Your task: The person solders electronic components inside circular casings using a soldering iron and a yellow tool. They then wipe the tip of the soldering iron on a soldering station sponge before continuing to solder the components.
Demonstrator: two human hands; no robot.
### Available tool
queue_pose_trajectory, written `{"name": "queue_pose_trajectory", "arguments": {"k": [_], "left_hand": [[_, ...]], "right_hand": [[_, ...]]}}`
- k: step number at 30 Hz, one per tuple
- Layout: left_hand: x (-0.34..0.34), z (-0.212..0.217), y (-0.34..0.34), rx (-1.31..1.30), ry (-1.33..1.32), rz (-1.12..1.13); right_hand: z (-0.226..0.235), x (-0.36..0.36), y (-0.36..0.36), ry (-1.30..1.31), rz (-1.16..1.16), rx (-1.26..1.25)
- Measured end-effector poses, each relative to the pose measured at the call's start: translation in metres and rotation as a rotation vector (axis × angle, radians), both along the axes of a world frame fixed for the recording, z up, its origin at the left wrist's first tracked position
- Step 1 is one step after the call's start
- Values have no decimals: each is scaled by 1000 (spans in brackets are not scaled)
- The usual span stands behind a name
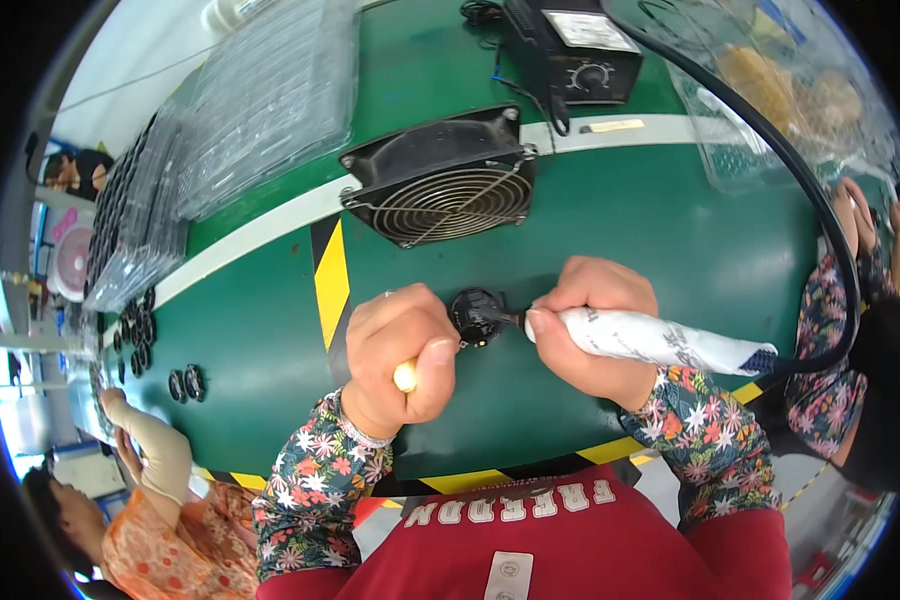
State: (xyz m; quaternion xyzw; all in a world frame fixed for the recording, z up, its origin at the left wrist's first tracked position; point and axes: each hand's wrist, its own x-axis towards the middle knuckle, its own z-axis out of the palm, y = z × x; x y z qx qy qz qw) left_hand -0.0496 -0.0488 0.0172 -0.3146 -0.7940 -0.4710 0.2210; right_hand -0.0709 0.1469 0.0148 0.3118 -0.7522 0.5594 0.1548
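Right at the centre, the round black part (475, 317) is framed by both hands over the green tabletop (710, 230); whether it is held clear or rested there cannot be told. On its left, tucked right up close, the left grip (398, 345) is closed around a slim tool with a yellow end (404, 376), most of which is hidden by the fist. Across from it, the white-wrapped soldering iron (660, 342) is clasped by the right grip (592, 325), its tip held at the part's right edge.

Straight beyond, the space is taken up by a black fan (450, 185), its wire guard faced toward the hands. Out right, a wide arc is drawn by the black cable (820, 190), and the clear plastic bin (730, 165) is crossed by it. At the top, a black control box (585, 55) is seen, fitted with a dial. Over left, clear trays (270, 100) are stacked high, with loose black parts (138, 335) scattered nearer. Both flanks are occupied by co-workers.
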Motion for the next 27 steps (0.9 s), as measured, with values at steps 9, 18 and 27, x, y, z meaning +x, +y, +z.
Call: {"name": "queue_pose_trajectory", "arguments": {"k": [9,18,27], "left_hand": [[-8,5,14,-56,37,-39],[2,7,-5,-60,-30,61],[-8,-1,0,75,3,-1]], "right_hand": [[-7,-1,5,8,-22,-115],[-8,0,-9,-2,16,-122],[-1,5,2,-124,-17,-61]]}}
